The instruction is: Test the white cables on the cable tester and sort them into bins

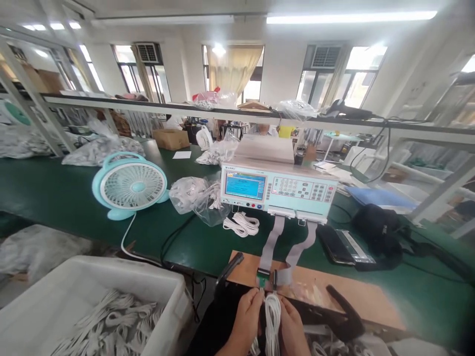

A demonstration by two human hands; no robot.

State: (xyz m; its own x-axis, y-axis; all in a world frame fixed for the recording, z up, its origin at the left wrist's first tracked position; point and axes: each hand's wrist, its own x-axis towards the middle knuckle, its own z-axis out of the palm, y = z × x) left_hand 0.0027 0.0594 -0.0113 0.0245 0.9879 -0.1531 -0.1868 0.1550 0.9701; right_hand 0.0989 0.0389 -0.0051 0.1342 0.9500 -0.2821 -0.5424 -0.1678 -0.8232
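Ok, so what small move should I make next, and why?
Perhaps nudge the cable end in your left hand gently toward the green board: it's right by the board's near edge, and I can't tell whether it's seated.

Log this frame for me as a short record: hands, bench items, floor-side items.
Left hand: fingers closed around what looks like a white cable end, at a small green board
Right hand: holding a coiled white cable
Instrument: screen lit, two grey ribbon cables hanging from its front
Bench: green top; turquoise fan left of the instrument
Bin: white, lower left, containing cable bundles
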